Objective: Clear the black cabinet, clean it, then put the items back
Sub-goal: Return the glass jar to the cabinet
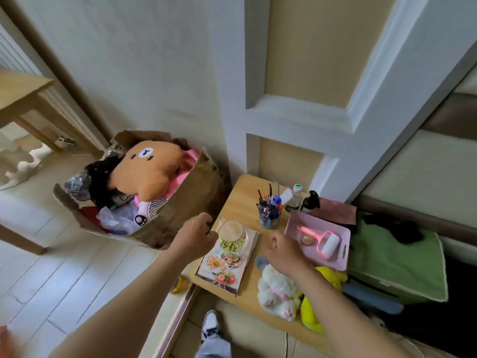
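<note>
A small wooden table (241, 202) carries a cookbook (227, 262) with a glass jar (232, 235) standing on it, a cup of pens (269, 215), two bottles (302, 200), a pink tray (340, 264) holding a lint roller (327, 242), and a white (278, 290) and a yellow plush toy (313, 313). My left hand (197, 235) hovers just left of the jar, fingers curled, holding nothing. My right hand (282, 251) hovers to the jar's right, between the book and the tray, fingers loosely apart. The black cabinet is not clearly in view.
A brown cardboard box (196, 200) stuffed with an orange bear cushion (149, 171) and clothes stands on the floor left of the table. A green cloth (395, 259) with a black item on it lies at right. A wooden table leg (38, 130) is at far left. My shoe (210, 324) is below.
</note>
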Demonstrator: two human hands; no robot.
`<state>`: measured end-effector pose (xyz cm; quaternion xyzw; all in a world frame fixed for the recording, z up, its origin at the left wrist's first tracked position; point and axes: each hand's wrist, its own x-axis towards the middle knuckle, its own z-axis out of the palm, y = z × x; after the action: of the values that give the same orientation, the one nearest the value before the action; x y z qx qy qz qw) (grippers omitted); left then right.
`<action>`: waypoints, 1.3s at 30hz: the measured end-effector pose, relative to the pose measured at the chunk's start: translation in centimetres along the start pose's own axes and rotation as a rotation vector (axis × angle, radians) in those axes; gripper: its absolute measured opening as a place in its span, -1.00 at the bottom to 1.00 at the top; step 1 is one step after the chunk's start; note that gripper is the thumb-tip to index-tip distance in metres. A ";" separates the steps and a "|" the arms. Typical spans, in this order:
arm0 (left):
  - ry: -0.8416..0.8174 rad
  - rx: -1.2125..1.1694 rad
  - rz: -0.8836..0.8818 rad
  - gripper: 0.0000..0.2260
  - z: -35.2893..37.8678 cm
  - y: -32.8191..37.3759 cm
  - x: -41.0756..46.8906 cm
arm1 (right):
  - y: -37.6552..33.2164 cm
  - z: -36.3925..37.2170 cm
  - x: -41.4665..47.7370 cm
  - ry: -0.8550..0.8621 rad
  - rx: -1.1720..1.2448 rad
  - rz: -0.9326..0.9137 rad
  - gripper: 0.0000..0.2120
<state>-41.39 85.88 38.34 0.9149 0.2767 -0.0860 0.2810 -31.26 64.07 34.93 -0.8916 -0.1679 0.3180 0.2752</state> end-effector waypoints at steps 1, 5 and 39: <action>-0.033 -0.003 0.001 -0.74 0.2 -1.0 1.6 | -0.2 1.2 1.2 -0.003 0.006 0.045 -0.78; -0.120 -0.038 -0.043 -0.67 2.5 -5.3 7.3 | -0.5 6.0 5.6 -0.043 0.052 0.168 -0.81; -0.247 -0.133 -0.060 -0.45 13.0 -7.3 16.8 | 2.3 14.9 14.6 -0.153 0.162 0.215 -0.71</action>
<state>-31.42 91.26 18.89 0.8682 0.2722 -0.1875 0.3701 -29.96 74.88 17.03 -0.8525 -0.0657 0.4253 0.2968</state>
